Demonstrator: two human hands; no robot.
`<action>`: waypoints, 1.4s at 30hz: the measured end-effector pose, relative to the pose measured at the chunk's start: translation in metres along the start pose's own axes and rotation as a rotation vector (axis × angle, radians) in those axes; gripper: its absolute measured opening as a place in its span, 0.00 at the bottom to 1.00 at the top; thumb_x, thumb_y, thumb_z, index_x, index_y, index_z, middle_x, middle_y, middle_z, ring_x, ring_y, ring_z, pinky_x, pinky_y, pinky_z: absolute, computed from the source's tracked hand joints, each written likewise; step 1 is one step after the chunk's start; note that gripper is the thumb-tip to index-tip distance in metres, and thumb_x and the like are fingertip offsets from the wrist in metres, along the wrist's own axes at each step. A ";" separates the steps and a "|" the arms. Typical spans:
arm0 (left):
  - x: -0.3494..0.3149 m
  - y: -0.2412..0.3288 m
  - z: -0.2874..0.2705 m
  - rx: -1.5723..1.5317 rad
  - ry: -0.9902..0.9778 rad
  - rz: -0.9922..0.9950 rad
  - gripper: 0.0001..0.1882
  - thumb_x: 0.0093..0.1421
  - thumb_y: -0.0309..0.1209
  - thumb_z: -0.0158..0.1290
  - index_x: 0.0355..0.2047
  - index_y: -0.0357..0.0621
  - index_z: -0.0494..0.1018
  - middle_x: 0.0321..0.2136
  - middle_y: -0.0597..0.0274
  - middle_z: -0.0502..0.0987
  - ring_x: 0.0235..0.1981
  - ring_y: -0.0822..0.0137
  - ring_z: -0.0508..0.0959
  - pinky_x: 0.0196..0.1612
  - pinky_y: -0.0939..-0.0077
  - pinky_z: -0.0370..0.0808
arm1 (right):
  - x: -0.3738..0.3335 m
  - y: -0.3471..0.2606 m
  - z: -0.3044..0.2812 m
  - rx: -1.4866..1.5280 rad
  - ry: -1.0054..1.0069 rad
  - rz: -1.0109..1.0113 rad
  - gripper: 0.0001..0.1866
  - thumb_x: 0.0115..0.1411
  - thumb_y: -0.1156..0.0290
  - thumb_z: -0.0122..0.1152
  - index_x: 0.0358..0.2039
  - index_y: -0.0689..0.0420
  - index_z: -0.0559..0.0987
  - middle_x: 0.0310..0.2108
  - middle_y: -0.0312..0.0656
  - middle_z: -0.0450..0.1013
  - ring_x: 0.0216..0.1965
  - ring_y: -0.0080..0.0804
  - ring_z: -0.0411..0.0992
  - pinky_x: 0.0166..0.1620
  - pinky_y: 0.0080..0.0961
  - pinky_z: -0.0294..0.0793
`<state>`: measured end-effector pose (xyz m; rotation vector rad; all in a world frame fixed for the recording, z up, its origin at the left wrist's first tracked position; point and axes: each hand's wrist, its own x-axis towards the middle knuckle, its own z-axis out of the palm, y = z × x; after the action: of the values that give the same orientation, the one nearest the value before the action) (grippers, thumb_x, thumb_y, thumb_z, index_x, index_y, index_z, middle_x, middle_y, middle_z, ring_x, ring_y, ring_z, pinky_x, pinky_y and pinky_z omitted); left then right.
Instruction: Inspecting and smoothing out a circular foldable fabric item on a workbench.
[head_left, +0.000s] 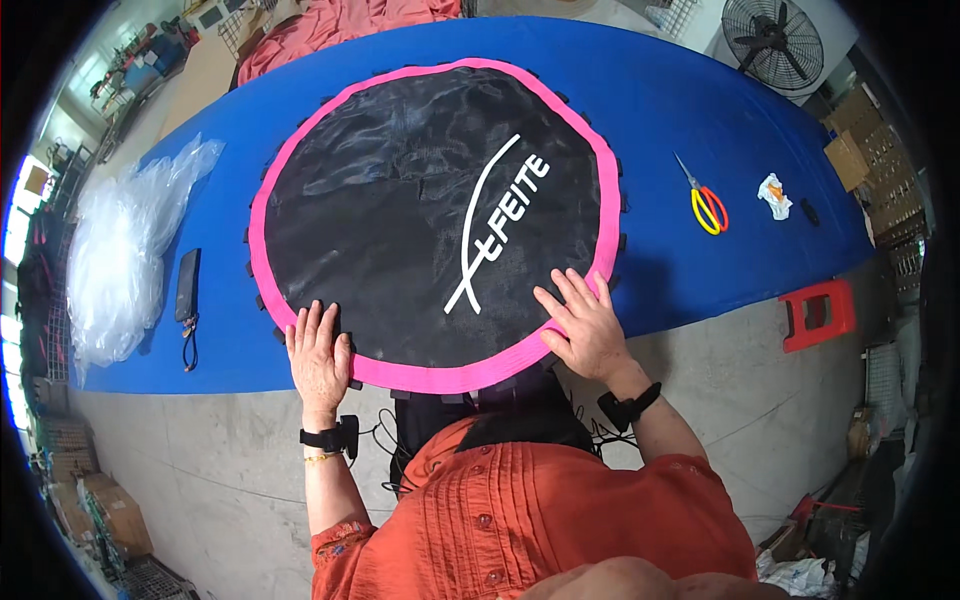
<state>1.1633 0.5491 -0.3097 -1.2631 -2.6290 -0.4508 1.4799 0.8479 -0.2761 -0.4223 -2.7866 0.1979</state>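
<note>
A round black mesh trampoline mat (390,240) with a bright pink border and small dark tabs around its rim lies spread on a blue-covered table (660,90). White lettering and a curved white mark run across its right half. My left hand (319,358) rests flat on the near-left part of the pink border, fingers stretched onto the black mesh. On the near-right border lies my right hand (585,325), its fingers spread. Neither hand grips anything. The mat's near edge reaches slightly past the table's front edge, over my lap.
Clear plastic bags (130,250) and a dark pouch with a strap (188,290) lie at the left. Scissors (704,200) with red and yellow handles, a crumpled wrapper (774,197) and a small black item (810,211) lie right. A red stool (818,314) stands beyond the table's right front edge.
</note>
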 end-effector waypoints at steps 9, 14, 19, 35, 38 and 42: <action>-0.010 0.004 -0.001 -0.114 -0.024 -0.025 0.28 0.69 0.42 0.51 0.67 0.47 0.67 0.69 0.51 0.64 0.72 0.47 0.59 0.74 0.46 0.46 | 0.000 0.000 0.001 0.011 0.030 -0.009 0.32 0.63 0.52 0.61 0.65 0.51 0.73 0.66 0.54 0.65 0.68 0.55 0.62 0.70 0.60 0.51; -0.035 0.067 -0.039 -0.381 -0.197 0.168 0.40 0.57 0.51 0.64 0.65 0.42 0.68 0.67 0.44 0.65 0.72 0.44 0.58 0.74 0.40 0.42 | -0.002 0.002 0.001 0.010 0.027 -0.001 0.32 0.64 0.51 0.61 0.65 0.50 0.73 0.67 0.54 0.65 0.68 0.55 0.62 0.70 0.61 0.50; -0.042 0.094 -0.040 -0.256 -0.324 0.352 0.41 0.52 0.44 0.68 0.65 0.47 0.69 0.67 0.48 0.66 0.71 0.47 0.60 0.75 0.43 0.47 | -0.003 0.006 0.001 0.007 0.010 -0.004 0.33 0.64 0.48 0.60 0.66 0.50 0.72 0.67 0.54 0.64 0.69 0.55 0.61 0.71 0.62 0.49; -0.006 0.005 -0.021 0.198 0.032 -0.082 0.23 0.65 0.28 0.52 0.61 0.57 0.73 0.64 0.45 0.69 0.65 0.42 0.68 0.66 0.45 0.65 | -0.002 -0.022 -0.032 0.521 -0.260 -0.340 0.27 0.57 0.60 0.69 0.55 0.58 0.79 0.55 0.47 0.75 0.61 0.43 0.71 0.64 0.41 0.64; -0.005 -0.011 -0.016 0.218 0.024 -0.217 0.26 0.65 0.24 0.50 0.64 0.50 0.68 0.63 0.40 0.69 0.64 0.40 0.70 0.64 0.48 0.68 | 0.015 -0.022 -0.042 0.418 -0.145 -0.361 0.20 0.59 0.63 0.67 0.50 0.57 0.81 0.54 0.46 0.76 0.59 0.42 0.72 0.64 0.42 0.65; -0.020 0.048 -0.030 -0.339 0.142 0.038 0.25 0.64 0.23 0.55 0.62 0.40 0.68 0.59 0.40 0.73 0.62 0.40 0.72 0.64 0.52 0.69 | 0.033 0.030 -0.045 0.067 0.029 -0.088 0.18 0.62 0.62 0.64 0.50 0.58 0.80 0.53 0.45 0.77 0.60 0.43 0.70 0.65 0.48 0.62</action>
<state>1.2145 0.5530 -0.2786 -1.3131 -2.4765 -0.9746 1.4723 0.8904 -0.2292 -0.2841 -2.7543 0.2614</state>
